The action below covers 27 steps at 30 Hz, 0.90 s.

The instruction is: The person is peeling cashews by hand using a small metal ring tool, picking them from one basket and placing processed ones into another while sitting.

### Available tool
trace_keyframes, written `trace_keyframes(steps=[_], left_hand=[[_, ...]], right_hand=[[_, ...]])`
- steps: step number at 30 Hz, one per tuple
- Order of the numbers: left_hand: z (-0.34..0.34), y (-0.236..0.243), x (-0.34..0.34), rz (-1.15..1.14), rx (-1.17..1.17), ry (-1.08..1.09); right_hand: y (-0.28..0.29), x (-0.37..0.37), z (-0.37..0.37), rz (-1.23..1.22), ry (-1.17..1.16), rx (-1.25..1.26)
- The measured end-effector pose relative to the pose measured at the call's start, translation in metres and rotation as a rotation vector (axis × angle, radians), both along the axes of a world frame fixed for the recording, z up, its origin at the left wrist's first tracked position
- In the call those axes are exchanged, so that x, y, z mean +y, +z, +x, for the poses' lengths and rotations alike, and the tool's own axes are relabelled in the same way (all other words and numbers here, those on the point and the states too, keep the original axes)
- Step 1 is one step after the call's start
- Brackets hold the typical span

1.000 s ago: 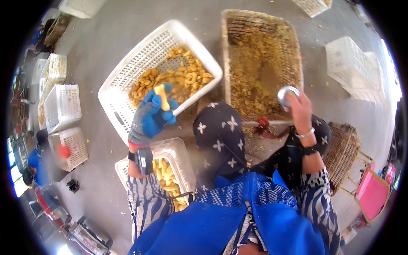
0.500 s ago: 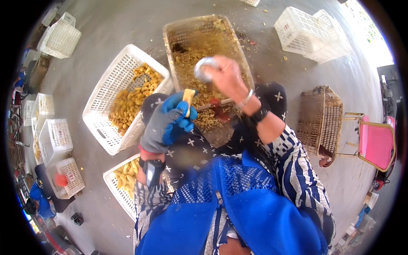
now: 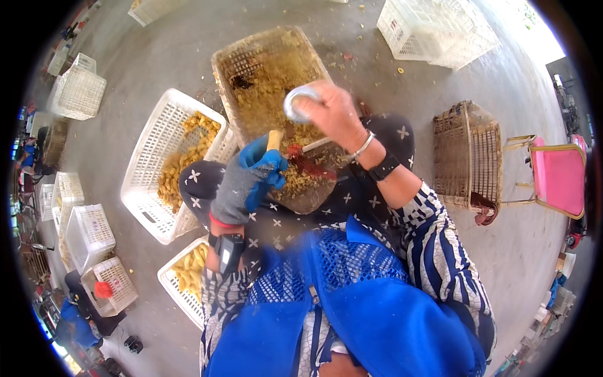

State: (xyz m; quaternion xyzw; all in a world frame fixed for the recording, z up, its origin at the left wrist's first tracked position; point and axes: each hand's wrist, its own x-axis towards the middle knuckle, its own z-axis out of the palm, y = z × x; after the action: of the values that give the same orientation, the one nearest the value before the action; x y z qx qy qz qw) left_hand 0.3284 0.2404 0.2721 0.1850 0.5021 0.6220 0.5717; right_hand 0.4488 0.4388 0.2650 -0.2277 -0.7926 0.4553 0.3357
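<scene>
Head view: left hand point(image 3: 249, 177) tight around yellow piece point(image 3: 274, 140), its long axis forward; right hand point(image 3: 339, 116) around silvery tool point(image 3: 291, 103).

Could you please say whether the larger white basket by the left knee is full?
Partly filled: yellow pieces lie in the white basket, bare wall showing above.

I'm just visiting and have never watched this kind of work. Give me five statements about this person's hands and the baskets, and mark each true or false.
1. The left hand wears a grey-and-blue glove. True.
2. Both hands are gloved. False: the right hand is bare, with a bracelet at the wrist.
3. The left hand holds a pale yellow piece. True.
4. The right hand is empty. False: it holds a silvery round object.
5. The brown-stained basket contains yellowish scraps. True.
</scene>
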Motion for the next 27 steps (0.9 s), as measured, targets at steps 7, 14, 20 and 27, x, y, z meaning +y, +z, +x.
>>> trace_keyframes(steps=[7,14,20,27], left_hand=[[0.008,0.01,0.009,-0.019,0.039,-0.071],[0.008,-0.007,0.003,0.109,-0.34,-0.008],[0.005,-0.008,0.005,0.08,-0.366,-0.038],[0.006,-0.007,0.004,0.123,-0.479,-0.112]], right_hand=[[-0.007,0.008,0.008,0.006,-0.153,-0.106],[0.001,-0.037,0.011,0.043,0.2,0.153],[0.002,0.006,0.017,-0.04,-0.184,-0.058],[-0.007,-0.007,0.015,0.085,0.088,0.109]])
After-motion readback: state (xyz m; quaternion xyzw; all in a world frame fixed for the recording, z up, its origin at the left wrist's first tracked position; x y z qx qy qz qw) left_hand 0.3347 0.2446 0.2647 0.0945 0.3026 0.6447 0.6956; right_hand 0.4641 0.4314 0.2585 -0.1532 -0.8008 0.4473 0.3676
